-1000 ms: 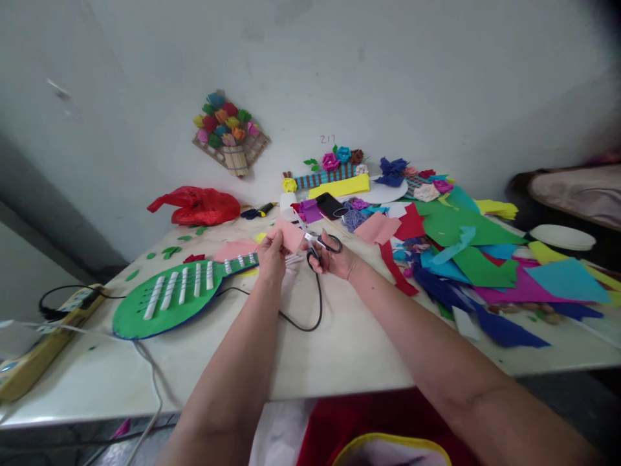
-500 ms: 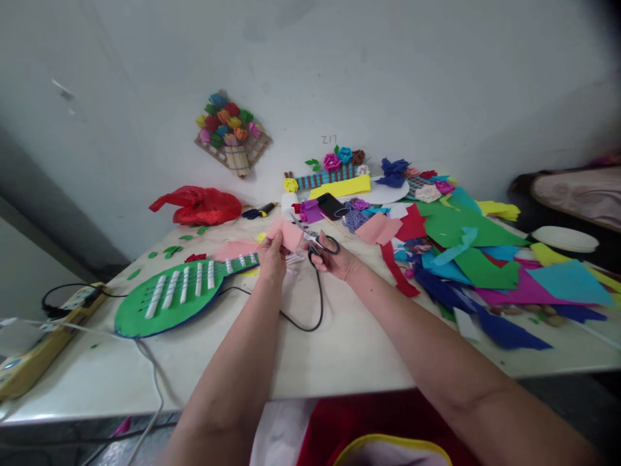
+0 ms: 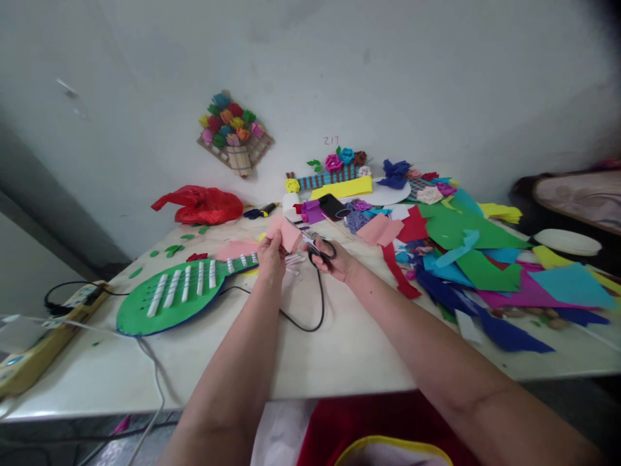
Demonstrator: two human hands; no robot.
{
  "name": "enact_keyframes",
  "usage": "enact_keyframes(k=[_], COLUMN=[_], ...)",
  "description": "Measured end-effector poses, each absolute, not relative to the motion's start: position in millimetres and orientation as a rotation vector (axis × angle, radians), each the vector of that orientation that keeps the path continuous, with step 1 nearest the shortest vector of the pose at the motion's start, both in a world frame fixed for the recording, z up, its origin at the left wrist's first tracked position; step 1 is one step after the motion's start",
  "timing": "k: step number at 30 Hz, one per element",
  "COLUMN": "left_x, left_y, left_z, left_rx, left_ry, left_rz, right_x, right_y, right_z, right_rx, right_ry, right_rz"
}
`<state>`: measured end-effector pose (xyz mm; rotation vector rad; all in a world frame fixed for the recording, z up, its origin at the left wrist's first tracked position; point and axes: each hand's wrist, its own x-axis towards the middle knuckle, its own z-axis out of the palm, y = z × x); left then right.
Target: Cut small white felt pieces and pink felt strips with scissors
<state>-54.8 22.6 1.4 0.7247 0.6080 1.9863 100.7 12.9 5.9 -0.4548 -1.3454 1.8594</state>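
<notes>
My left hand (image 3: 272, 254) pinches a piece of pink paper (image 3: 290, 235) above the middle of the table. Black-handled scissors (image 3: 323, 251) are in my right hand (image 3: 334, 260), fingers through the loops. Their blades point left and lie at the right edge of the pink paper; whether they are fully closed is hard to make out. Left of my left hand lies a green guitar-shaped board (image 3: 167, 296) with white rolled strips on it. Another pink sheet (image 3: 236, 249) rests behind the board's neck.
Paper scraps (image 3: 490, 265) in many colours cover the right side. A red plastic bag (image 3: 201, 204) sits at back left, a black phone (image 3: 332, 207) at the back. A power strip (image 3: 53, 340) lies at left; a black cable (image 3: 310, 329) loops below my hands.
The scissor blades have come closer together at the pink paper, and the paper has tilted slightly. Both hands stay in nearly the same place. The whole view has shifted a little.
</notes>
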Motion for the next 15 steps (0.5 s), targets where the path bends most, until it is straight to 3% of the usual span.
enact_keyframes(k=[15], left_x=[-53.5], left_y=[24.9], left_z=[-2.7], left_rx=[0.788], left_ry=[0.594], left_rz=[1.92], right_x=[105.2], right_y=[15.2], right_z=[3.8], right_rx=[-0.39], right_ry=[-1.379], right_rz=[1.919])
